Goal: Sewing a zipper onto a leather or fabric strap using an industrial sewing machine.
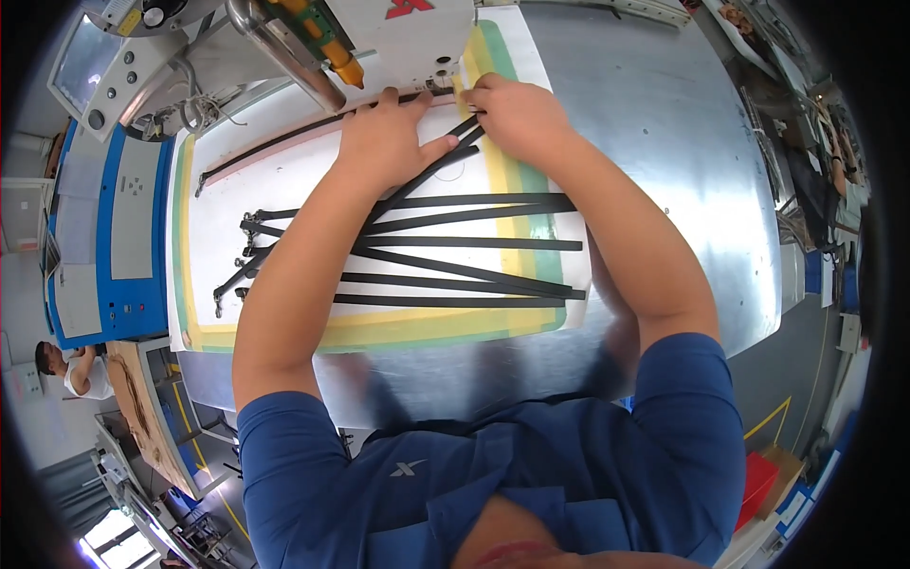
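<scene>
My left hand (pixel 387 147) lies spread over a white work sheet, its fingertips on a black strap (pixel 275 142) stretched along a pinkish strip. The thumb rests near a second black strap (pixel 432 169) that slants under my left forearm. My right hand (pixel 521 116) is closed in a pinch at the right end of the long strap, beside the slanting straps' tips; its grip is partly hidden by the fingers. Several more black straps (pixel 474 244) fan out nearer to me, with metal clasps (pixel 248 226) at their left ends. My left forearm covers part of them.
Above my hands stands a white machine head (pixel 408 38), with an orange-tipped cylinder (pixel 347 68) and metal tube (pixel 284 57) beside it. A blue cabinet (pixel 133 218) stands left. Yellow and green tape (pixel 512 180) borders the sheet on a metal table (pixel 654 114). Another person (pixel 90 375) is far left.
</scene>
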Action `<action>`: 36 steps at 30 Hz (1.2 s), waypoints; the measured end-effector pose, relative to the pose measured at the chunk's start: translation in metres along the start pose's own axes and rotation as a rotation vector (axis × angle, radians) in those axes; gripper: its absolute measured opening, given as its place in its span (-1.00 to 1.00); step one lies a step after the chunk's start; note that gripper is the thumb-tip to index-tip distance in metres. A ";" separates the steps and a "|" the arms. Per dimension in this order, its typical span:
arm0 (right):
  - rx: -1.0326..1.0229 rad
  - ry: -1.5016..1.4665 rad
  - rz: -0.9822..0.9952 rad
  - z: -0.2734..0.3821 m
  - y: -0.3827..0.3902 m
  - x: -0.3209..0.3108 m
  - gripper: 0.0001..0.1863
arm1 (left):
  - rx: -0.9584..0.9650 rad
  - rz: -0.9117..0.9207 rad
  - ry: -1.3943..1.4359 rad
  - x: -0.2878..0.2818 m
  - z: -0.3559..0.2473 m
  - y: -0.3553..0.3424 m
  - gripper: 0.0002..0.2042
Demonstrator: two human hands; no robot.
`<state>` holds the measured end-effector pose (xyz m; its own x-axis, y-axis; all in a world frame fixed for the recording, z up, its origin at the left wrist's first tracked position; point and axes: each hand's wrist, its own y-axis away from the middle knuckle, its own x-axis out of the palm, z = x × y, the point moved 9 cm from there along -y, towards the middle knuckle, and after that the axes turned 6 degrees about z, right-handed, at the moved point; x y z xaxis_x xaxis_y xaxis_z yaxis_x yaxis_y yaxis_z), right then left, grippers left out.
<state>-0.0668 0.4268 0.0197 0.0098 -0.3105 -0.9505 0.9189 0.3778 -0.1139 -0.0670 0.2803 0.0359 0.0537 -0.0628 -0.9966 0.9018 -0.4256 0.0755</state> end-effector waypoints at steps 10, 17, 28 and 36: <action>-0.008 0.021 0.016 0.012 0.007 -0.004 -0.79 | 0.069 -0.147 0.053 0.001 0.077 0.041 -0.48; -0.096 0.098 0.044 0.035 0.007 -0.008 -0.86 | -0.505 -0.136 -0.036 0.010 0.304 0.095 -0.59; -0.084 0.006 0.052 0.021 0.001 -0.002 -0.77 | -0.837 0.075 0.111 0.024 0.419 0.111 -0.32; -0.094 0.002 0.013 0.024 0.006 -0.010 -0.69 | -0.800 -0.283 0.690 -0.031 0.388 0.181 -0.57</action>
<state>-0.0522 0.4115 0.0357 0.0204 -0.3038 -0.9525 0.8777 0.4617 -0.1285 -0.0717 -0.1448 0.0932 -0.1953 0.5705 -0.7977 0.9238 0.3801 0.0457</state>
